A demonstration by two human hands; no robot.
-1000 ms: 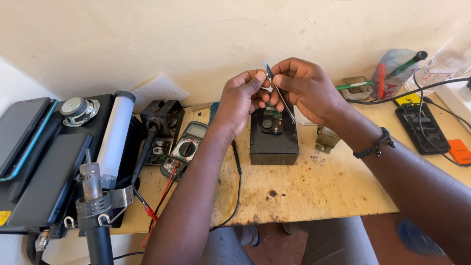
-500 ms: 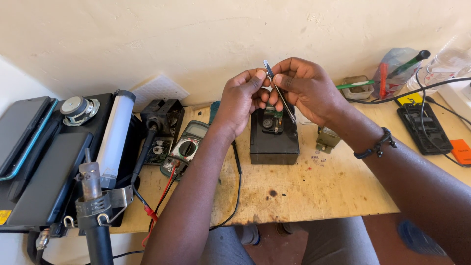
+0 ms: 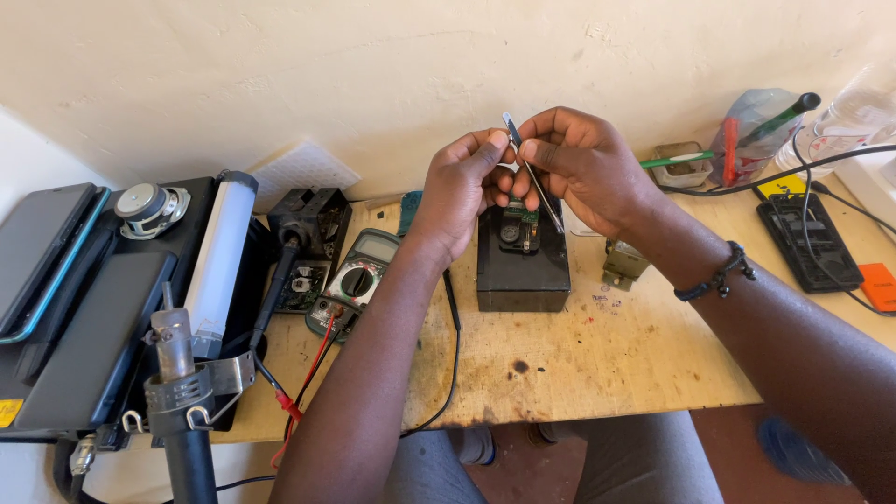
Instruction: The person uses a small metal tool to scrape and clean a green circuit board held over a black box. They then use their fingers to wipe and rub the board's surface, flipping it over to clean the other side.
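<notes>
1. Right hand (image 3: 583, 168) pinches thin metal tweezers (image 3: 530, 168), tips angled down toward a small green circuit board (image 3: 519, 227).
2. Left hand (image 3: 462, 187) is closed narrow, thumb and fingertips meeting just beside the tweezers' upper end; whatever it pinches is too small to tell.
3. The board sits on top of a black box (image 3: 523, 266), mid wooden bench (image 3: 597, 364), right under both hands.
4. To do it well, my read: brace the wrists, keep the tips low and slow, don't nudge the board off the box.
5. The tweezer tips and their contact point are hard to make out against the board.
6. A multimeter (image 3: 353, 280) lies left of the box, its red lead (image 3: 308, 373) trailing off the bench edge.
7. A hot-air tool (image 3: 177, 392) at lower left is cut off by the frame.
</notes>
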